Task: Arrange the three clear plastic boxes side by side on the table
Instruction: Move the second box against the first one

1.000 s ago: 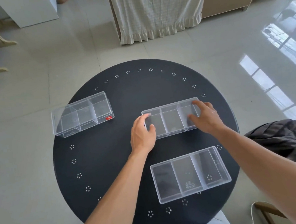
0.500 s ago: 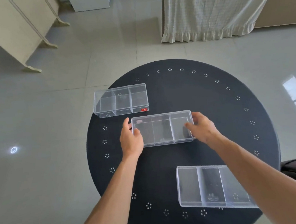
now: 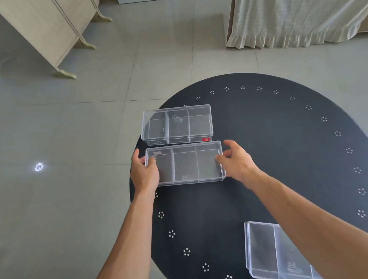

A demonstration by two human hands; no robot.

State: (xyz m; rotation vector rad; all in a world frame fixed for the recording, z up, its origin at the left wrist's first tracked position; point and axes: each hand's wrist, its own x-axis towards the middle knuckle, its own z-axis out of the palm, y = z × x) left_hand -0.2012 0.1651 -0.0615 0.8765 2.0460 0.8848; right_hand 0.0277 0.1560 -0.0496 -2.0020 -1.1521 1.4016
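Note:
Three clear plastic boxes, each split into three compartments, are on a round black table (image 3: 281, 152). The far box (image 3: 177, 125), with a small red label, sits at the table's left edge. Right behind it, nearly touching its long side, lies the middle box (image 3: 185, 164). My left hand (image 3: 144, 173) grips its left end and my right hand (image 3: 237, 162) grips its right end. The third box (image 3: 270, 252) lies apart at the near right, partly hidden under my right forearm.
The table's left edge runs just beside my left hand, with grey tiled floor beyond it. A wooden folding screen (image 3: 55, 28) stands far left and a cream curtain (image 3: 301, 9) hangs at the far right. White dot patterns ring the tabletop.
Both hands have carried the middle box leftward and away from me, up against the far box. The gap between the two boxes has closed. The camera has swung left.

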